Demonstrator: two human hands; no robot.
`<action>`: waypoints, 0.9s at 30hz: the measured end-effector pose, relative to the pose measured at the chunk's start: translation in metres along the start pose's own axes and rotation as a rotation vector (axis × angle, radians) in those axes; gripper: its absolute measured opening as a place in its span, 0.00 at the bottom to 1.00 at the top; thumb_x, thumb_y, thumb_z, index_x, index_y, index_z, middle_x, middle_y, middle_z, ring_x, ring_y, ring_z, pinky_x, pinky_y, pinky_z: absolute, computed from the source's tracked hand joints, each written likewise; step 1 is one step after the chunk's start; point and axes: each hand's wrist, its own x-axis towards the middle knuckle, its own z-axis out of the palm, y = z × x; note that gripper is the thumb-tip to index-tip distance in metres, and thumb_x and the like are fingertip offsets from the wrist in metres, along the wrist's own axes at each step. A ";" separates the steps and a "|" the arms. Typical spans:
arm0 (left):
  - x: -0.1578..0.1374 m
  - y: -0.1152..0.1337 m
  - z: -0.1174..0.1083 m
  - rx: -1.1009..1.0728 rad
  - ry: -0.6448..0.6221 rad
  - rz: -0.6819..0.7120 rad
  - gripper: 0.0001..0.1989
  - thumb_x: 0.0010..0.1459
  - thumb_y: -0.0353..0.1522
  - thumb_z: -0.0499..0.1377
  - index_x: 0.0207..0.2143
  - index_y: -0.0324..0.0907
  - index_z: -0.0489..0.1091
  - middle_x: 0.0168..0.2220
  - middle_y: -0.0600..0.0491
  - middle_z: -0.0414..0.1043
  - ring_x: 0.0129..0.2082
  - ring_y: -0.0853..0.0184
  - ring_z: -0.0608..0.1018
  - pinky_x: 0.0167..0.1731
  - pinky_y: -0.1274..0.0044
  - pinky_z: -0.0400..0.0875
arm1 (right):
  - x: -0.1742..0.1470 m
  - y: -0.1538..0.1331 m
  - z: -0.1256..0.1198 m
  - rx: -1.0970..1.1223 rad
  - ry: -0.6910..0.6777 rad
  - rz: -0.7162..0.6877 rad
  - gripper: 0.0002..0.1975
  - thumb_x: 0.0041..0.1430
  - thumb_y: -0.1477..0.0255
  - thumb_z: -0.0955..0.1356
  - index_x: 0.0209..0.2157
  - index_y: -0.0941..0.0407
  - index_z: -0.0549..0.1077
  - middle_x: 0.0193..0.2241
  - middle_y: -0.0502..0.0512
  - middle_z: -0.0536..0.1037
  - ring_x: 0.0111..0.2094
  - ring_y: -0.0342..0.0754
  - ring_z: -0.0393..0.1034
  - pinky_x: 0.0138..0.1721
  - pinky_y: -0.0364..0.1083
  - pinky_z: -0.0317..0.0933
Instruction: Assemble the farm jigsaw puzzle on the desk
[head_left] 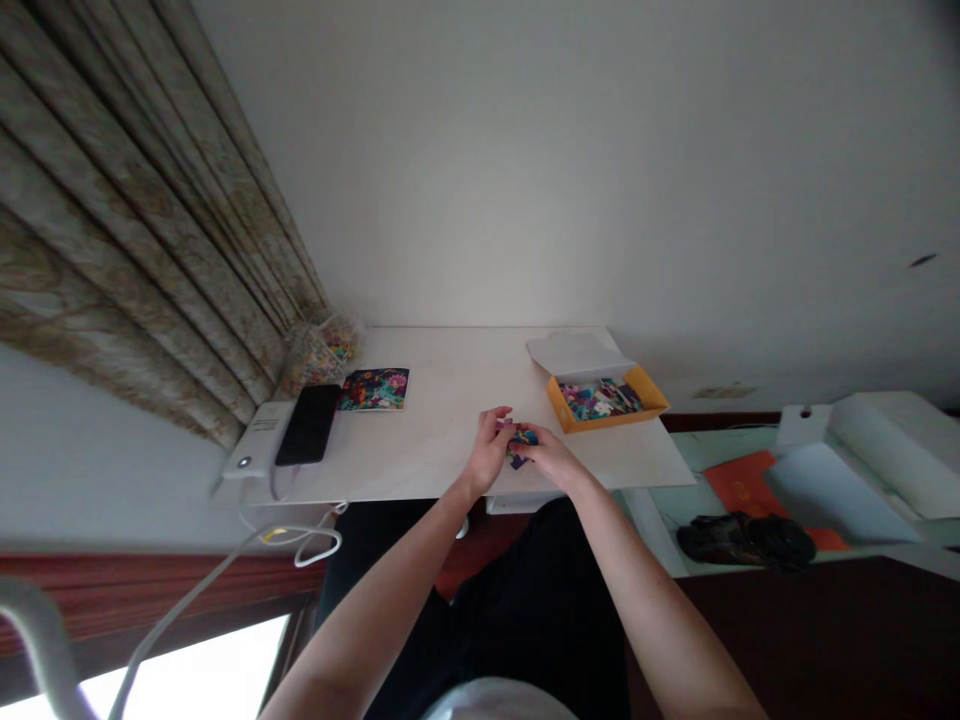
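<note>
Close to the table's front edge, several colourful jigsaw puzzle pieces (523,438) are between my hands. My left hand (489,450) pinches a small pinkish-purple piece at their left side, its fingertips curled. From the right, my right hand (551,458) grips the blue and multicoloured pieces between thumb and fingers. A purple piece pokes out below; whether the pieces are joined cannot be made out. To the right stands an open yellow box (609,418) holding more floral-patterned pieces, its white lid flap tipped back.
A floral picture card (375,390) lies at the left of the white table (442,350). Beside it are a black phone (308,425), a white power strip (259,440) with cables, and a clear bag of small items (322,352). A dark shoe-like object (742,540) sits lower right.
</note>
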 end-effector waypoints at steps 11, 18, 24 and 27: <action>0.002 -0.018 -0.018 0.138 -0.046 -0.117 0.18 0.61 0.25 0.56 0.53 0.43 0.71 0.43 0.52 0.77 0.38 0.69 0.79 0.42 0.76 0.74 | 0.027 -0.062 -0.157 -0.003 0.669 -0.013 0.20 0.35 0.66 0.80 0.32 0.55 0.76 0.28 0.51 0.79 0.32 0.49 0.74 0.34 0.47 0.69; 0.016 -0.007 -0.002 0.262 -0.162 -0.034 0.17 0.60 0.25 0.57 0.51 0.42 0.72 0.45 0.51 0.77 0.40 0.69 0.79 0.45 0.76 0.74 | 0.043 -0.057 -0.224 -0.797 0.655 0.015 0.10 0.42 0.70 0.78 0.25 0.55 0.76 0.23 0.54 0.78 0.34 0.56 0.75 0.43 0.55 0.70; 0.075 0.018 0.037 0.107 -0.086 -0.106 0.17 0.60 0.27 0.59 0.52 0.40 0.72 0.51 0.46 0.77 0.48 0.67 0.79 0.51 0.75 0.72 | 0.018 -0.032 -0.228 -1.045 0.791 -0.305 0.15 0.59 0.65 0.68 0.44 0.57 0.79 0.47 0.66 0.79 0.51 0.60 0.73 0.58 0.59 0.63; 0.114 0.032 0.062 0.034 -0.026 -0.210 0.17 0.64 0.32 0.59 0.54 0.39 0.71 0.51 0.43 0.78 0.48 0.64 0.79 0.46 0.75 0.74 | 0.009 -0.009 -0.226 -0.935 0.970 -0.325 0.24 0.63 0.61 0.64 0.54 0.60 0.74 0.55 0.71 0.74 0.58 0.61 0.67 0.62 0.60 0.59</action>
